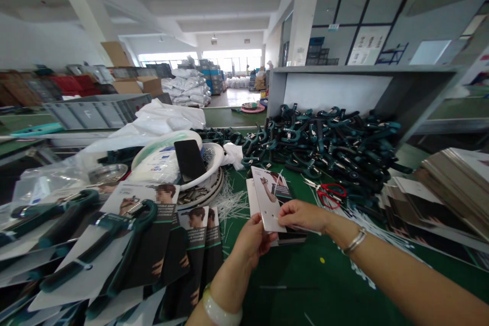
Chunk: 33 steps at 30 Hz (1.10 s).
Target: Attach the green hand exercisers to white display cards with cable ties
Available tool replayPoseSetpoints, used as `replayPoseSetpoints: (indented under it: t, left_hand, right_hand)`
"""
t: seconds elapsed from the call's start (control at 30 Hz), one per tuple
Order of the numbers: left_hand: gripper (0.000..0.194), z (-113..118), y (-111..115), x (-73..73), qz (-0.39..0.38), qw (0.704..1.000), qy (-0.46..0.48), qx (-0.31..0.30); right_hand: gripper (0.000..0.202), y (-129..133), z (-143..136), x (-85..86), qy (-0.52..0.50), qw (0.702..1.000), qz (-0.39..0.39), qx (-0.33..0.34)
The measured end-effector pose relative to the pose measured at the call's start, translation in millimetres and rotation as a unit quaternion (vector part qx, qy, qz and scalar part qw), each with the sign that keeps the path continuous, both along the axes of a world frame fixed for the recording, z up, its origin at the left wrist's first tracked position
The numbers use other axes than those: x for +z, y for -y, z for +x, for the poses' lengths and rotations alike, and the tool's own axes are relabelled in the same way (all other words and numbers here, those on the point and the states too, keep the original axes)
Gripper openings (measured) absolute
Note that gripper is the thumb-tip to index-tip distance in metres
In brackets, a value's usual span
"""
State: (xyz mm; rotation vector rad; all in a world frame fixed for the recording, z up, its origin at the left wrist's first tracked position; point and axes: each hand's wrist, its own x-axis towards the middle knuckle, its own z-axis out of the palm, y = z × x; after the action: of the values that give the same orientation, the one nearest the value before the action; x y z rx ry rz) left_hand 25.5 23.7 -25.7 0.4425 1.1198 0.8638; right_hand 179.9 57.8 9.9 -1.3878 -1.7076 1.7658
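Note:
A printed card (267,198) with small holes is held tilted above the green table, in front of a stack of similar cards (292,237). My left hand (254,238) is closed on the card's lower edge. At the card's right side, my right hand (301,215) pinches a thin white tie (311,229), whose tail sticks out to the right. Behind the cards lies a large heap of dark green hand grips (324,142). More loose white ties (233,198) are spread left of the card stack.
Grips fastened to cards (133,234) pile up at the left. Red-handled scissors (331,194) lie right of the cards. A black phone (190,160) rests on a white-rimmed basket (219,155). Card stacks (454,188) stand at the right.

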Motion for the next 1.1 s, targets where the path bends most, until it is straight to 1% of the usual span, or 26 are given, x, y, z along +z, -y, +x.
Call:
replayPoseSetpoints:
  t: [0.1,0.17,0.2,0.23,0.27,0.3,0.37,0.4,0.43,0.47,0.5,0.57,0.67,0.77,0.83,0.93,1.03,1.1]
  left_hand:
    - [0.028,1,-1,-2.9,0.025,0.999,-0.017,0.013]
    - [0.020,0,-2,-5.2,0.055,0.997,-0.042,0.047]
    - [0.016,-1,-2,-6.4,0.073,0.993,-0.054,0.073]
    - [0.015,-1,-2,-7.6,0.090,0.988,-0.062,0.105]
    - [0.015,-2,-2,-8.7,0.110,0.982,-0.062,0.141]
    - [0.017,-1,-2,-9.6,0.131,0.974,-0.054,0.174]
    - [0.022,0,-1,-10.3,0.172,0.959,-0.028,0.223]
    - [0.024,2,0,-9.7,0.188,0.953,-0.014,0.237]
    - [0.026,4,2,-8.6,0.200,0.950,-0.005,0.240]
    - [0.027,6,4,-6.8,0.209,0.948,-0.001,0.238]
    - [0.029,8,6,-4.6,0.217,0.948,0.000,0.233]
    - [0.031,11,10,0.5,0.244,0.944,-0.008,0.222]
    - [0.032,12,12,7.1,0.307,0.925,-0.019,0.221]
    - [0.031,13,7,10.1,0.352,0.911,-0.013,0.215]
    - [0.031,15,2,10.2,0.355,0.913,0.004,0.200]
    - [0.034,22,-5,10.0,0.329,0.929,0.058,0.160]
    - [0.036,26,-8,11.4,0.302,0.945,0.090,0.088]
    - [0.036,26,-8,12.8,0.297,0.951,0.072,0.041]
  right_hand:
    - [0.015,-1,1,-0.5,0.016,1.000,0.013,0.001]
    - [0.013,2,6,-0.3,0.037,0.999,0.021,0.005]
    - [0.012,4,9,0.0,0.065,0.997,0.041,0.004]
    - [0.012,8,11,0.3,0.108,0.991,0.083,-0.002]
    - [0.013,13,14,0.6,0.161,0.976,0.149,-0.014]
    - [0.018,20,14,0.5,0.216,0.947,0.234,-0.028]
    - [0.032,35,12,-1.0,0.296,0.862,0.409,-0.047]
    - [0.038,43,8,-2.5,0.315,0.818,0.478,-0.046]
    - [0.041,50,3,-4.5,0.326,0.782,0.529,-0.042]
    - [0.042,55,-2,-6.8,0.336,0.753,0.564,-0.042]
    - [0.041,59,-7,-9.4,0.348,0.731,0.586,-0.047]
    - [0.039,61,-15,-15.0,0.370,0.704,0.602,-0.071]
    - [0.034,54,-16,-23.5,0.372,0.691,0.613,-0.093]
    - [0.030,47,-7,-30.1,0.323,0.693,0.635,-0.111]
    - [0.031,45,-1,-32.2,0.271,0.706,0.639,-0.137]
    - [0.032,45,6,-31.4,0.207,0.736,0.617,-0.183]
    - [0.031,46,12,-28.6,0.173,0.769,0.575,-0.220]
    - [0.032,46,14,-27.3,0.161,0.785,0.550,-0.235]
